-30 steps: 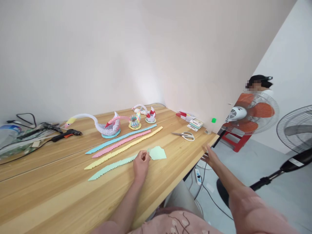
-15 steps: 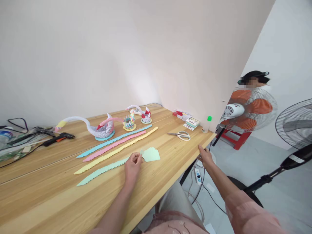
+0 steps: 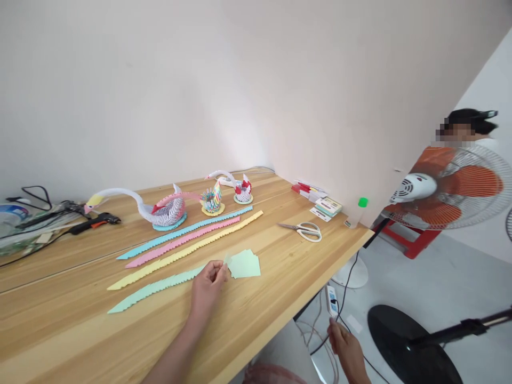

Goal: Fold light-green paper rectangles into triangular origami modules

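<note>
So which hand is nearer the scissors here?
Left. The left hand rests on the table at the green paper strip, short of the scissors; the right hand hangs below the table edge.

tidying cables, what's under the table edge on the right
A white power strip with cables lies on the floor, near the right hand. Farther under, the tabletop hides everything.

Head-worn camera looks forward and down across the table (image 3: pixel 256 320); close above it.
</note>
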Action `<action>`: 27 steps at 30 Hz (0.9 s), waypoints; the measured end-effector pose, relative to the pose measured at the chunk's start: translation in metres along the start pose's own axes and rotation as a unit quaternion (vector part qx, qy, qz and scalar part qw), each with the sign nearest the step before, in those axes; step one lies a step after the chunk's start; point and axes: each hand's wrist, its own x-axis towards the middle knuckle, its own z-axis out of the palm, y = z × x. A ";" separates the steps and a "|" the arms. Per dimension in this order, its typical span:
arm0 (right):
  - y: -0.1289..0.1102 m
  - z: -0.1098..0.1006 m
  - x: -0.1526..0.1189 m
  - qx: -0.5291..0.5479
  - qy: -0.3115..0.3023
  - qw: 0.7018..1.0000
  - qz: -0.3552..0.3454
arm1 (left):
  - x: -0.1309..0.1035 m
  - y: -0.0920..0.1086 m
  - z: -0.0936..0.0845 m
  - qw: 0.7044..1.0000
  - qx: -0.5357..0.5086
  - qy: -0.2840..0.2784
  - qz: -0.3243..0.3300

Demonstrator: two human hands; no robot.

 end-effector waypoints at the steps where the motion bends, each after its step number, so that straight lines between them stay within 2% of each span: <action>1: -0.005 0.000 -0.007 -0.029 -0.026 0.997 -0.062 | 0.000 0.001 0.000 1.000 0.004 -0.001 -0.003; 3: -0.031 -0.002 -0.016 -0.049 -0.077 0.972 -0.215 | -0.001 0.004 0.000 1.000 0.016 0.001 -0.007; 5: -0.071 -0.004 -0.015 -0.066 -0.120 0.918 -0.373 | -0.002 0.007 -0.001 1.000 0.026 -0.003 -0.012; 6: -0.093 -0.004 -0.012 -0.066 -0.118 0.892 -0.432 | -0.002 0.008 -0.001 0.999 0.032 -0.004 -0.015; 8: -0.137 0.003 -0.002 -0.051 -0.121 0.852 -0.506 | -0.003 0.009 -0.002 0.999 0.041 -0.006 -0.017; 10: -0.176 0.018 0.013 -0.025 -0.135 0.835 -0.533 | -0.003 0.009 -0.002 0.999 0.045 -0.009 -0.016; 13: -0.222 0.052 0.034 -0.025 -0.250 0.827 -0.503 | -0.002 0.007 -0.003 0.998 0.049 -0.015 -0.018; 14: -0.233 0.065 0.039 -0.030 -0.296 0.814 -0.499 | -0.002 0.007 -0.003 0.998 0.050 -0.018 -0.019; 17: -0.258 0.098 0.049 -0.049 -0.439 0.735 -0.514 | 0.000 0.006 -0.002 0.998 0.049 -0.022 -0.018; 19: -0.269 0.114 0.053 -0.056 -0.486 0.696 -0.526 | 0.002 0.005 -0.002 0.999 0.048 -0.016 -0.017; 21: -0.275 0.126 0.057 -0.054 -0.504 0.678 -0.532 | 0.005 0.004 -0.002 0.999 0.047 -0.011 -0.019; 24: -0.275 0.140 0.064 -0.047 -0.532 0.673 -0.513 | 0.009 0.002 -0.002 0.999 0.039 0.007 -0.030; 27: -0.267 0.148 0.066 -0.042 -0.544 0.689 -0.477 | 0.009 0.005 -0.003 0.999 0.034 0.019 -0.036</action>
